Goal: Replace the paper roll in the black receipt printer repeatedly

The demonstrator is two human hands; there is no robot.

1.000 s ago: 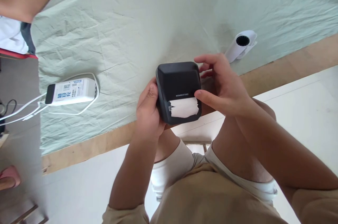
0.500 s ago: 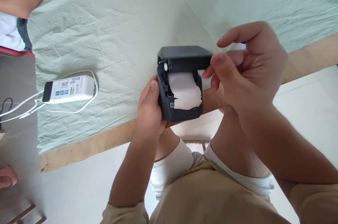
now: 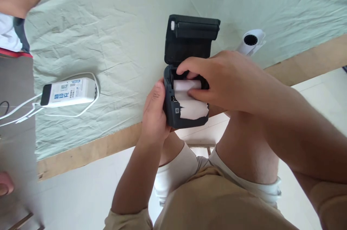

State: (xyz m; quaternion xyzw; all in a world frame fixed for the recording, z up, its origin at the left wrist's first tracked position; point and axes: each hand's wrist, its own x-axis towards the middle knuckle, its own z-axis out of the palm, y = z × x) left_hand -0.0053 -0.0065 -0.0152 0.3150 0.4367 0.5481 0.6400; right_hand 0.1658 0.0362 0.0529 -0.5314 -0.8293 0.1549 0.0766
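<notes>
The left hand (image 3: 155,111) is wrapped around the left side of a black printer (image 3: 188,124), held at the near edge of the table (image 3: 92,151), its lid (image 3: 187,50) raised. The right hand (image 3: 226,80) reaches inside, fingers parted and curved over the paper roll (image 3: 185,85); whether they grip it, I cannot tell. A corded white box (image 3: 73,92) lies near the table's left edge.

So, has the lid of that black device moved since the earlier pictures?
Yes: the lid has swung open, away from the wearer. Judged against the white cylinder, it was nearer the wearer and is now about level.
</notes>
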